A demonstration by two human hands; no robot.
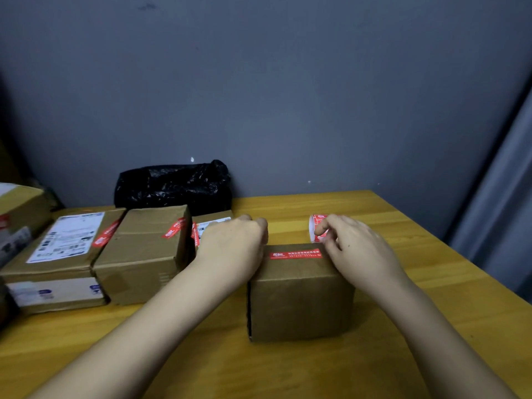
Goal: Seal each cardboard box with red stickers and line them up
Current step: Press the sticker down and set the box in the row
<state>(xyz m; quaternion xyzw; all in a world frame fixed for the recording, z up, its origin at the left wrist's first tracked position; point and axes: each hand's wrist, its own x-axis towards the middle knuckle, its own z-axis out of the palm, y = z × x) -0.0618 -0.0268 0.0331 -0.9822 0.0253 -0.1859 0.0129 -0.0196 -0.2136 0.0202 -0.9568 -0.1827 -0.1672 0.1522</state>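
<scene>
Left hand curled over the far left top edge of the box, gripping it; right hand on the right top edge, fingers bent, pinching the sticker roll just beyond. Between both hands, a red sticker flat across the top. Left of the grip, sealed boxes side by side.

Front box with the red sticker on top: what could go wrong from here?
1. The red sticker lies along the front box's top; it may lift unless pressed flat.
2. The right hand is at the sticker roll, which might get knocked away.
3. The left hand sliding the box left could bump the sealed boxes.
</scene>
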